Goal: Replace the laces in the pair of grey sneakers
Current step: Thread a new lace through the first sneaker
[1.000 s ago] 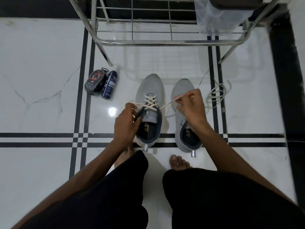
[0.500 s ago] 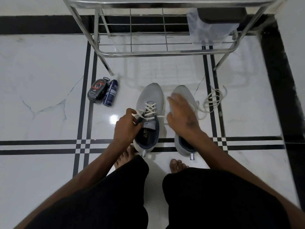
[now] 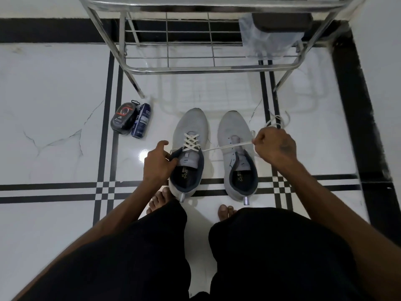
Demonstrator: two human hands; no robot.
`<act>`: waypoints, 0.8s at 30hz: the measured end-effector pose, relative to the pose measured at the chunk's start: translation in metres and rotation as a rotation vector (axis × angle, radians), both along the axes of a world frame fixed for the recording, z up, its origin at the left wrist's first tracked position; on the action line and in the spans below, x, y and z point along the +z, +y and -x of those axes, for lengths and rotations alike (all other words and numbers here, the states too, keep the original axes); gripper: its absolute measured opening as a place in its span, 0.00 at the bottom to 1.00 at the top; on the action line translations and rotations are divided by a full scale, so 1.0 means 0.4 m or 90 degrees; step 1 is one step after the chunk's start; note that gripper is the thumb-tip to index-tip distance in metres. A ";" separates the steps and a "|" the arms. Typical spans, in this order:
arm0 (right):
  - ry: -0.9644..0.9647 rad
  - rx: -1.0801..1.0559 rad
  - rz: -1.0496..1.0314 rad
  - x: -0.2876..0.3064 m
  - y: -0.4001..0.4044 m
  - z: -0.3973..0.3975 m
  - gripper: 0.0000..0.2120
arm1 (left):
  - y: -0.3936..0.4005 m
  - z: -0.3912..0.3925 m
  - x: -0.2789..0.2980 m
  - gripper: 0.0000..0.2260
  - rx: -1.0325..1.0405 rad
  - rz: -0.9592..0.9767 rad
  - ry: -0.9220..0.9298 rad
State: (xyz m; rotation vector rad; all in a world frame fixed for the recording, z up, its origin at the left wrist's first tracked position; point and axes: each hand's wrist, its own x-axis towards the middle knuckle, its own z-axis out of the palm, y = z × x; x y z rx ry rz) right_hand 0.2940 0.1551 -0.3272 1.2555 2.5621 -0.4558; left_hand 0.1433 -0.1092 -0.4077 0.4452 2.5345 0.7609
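Right grip [image 3: 274, 145] pinches the white lace [image 3: 227, 146] taut
Left grip [image 3: 157, 162] holds the half-laced left sneaker's [image 3: 189, 127] collar at centre frame

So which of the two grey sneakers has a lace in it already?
The left sneaker, with white lace crisscrossed; the right sneaker shows bare eyelets.

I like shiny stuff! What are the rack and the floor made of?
The rack looks like polished steel: silvery tubes with bright glints. The floor looks like glossy white marble or tile, with grey veins, black stripes and a light reflection.
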 end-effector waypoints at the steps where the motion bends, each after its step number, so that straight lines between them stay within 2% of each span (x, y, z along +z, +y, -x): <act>1: 0.000 -0.005 -0.013 -0.001 -0.007 -0.010 0.07 | 0.004 -0.003 0.001 0.25 -0.011 0.003 -0.001; 3: -0.033 0.005 0.005 0.002 -0.035 -0.016 0.10 | 0.016 -0.010 0.010 0.23 -0.031 0.002 -0.003; 4: -0.054 0.003 0.065 0.003 -0.052 -0.012 0.11 | 0.020 -0.012 0.016 0.23 -0.040 0.004 -0.009; 6: -0.043 -0.047 0.325 0.018 -0.090 0.002 0.12 | 0.021 -0.018 0.032 0.23 -0.065 0.005 0.000; 8: 0.045 -0.130 0.651 0.044 -0.132 0.016 0.13 | 0.015 -0.031 0.059 0.20 -0.077 -0.020 0.064; 10: 0.196 -0.193 0.872 0.060 -0.167 0.041 0.11 | 0.015 -0.052 0.098 0.11 -0.063 -0.113 0.101; 11: 0.275 -0.229 0.930 0.061 -0.182 0.062 0.10 | 0.016 -0.060 0.115 0.09 -0.062 -0.180 0.043; 12: 0.349 -0.274 0.963 0.062 -0.193 0.084 0.09 | 0.019 -0.065 0.135 0.12 -0.072 -0.237 -0.066; 14: 0.459 -0.398 0.994 0.058 -0.205 0.129 0.07 | 0.018 -0.078 0.167 0.18 -0.126 -0.294 -0.343; 15: 0.494 -0.458 0.996 0.050 -0.206 0.149 0.07 | 0.014 -0.082 0.175 0.17 -0.155 -0.310 -0.435; 17: 0.539 -0.546 0.975 0.031 -0.198 0.175 0.07 | 0.001 -0.086 0.179 0.10 -0.190 -0.330 -0.488; 19: 0.546 -0.581 0.928 0.008 -0.182 0.183 0.07 | -0.017 -0.071 0.172 0.08 -0.170 -0.321 -0.425; 21: 0.513 -0.555 0.850 -0.016 -0.164 0.171 0.07 | -0.040 -0.046 0.153 0.07 -0.149 -0.263 -0.264; 23: 0.409 -0.435 0.683 -0.043 -0.154 0.150 0.07 | -0.062 -0.021 0.131 0.06 -0.144 -0.182 -0.100; 24: 0.315 -0.307 0.527 -0.055 -0.153 0.132 0.09 | -0.068 -0.015 0.124 0.05 -0.151 -0.162 -0.057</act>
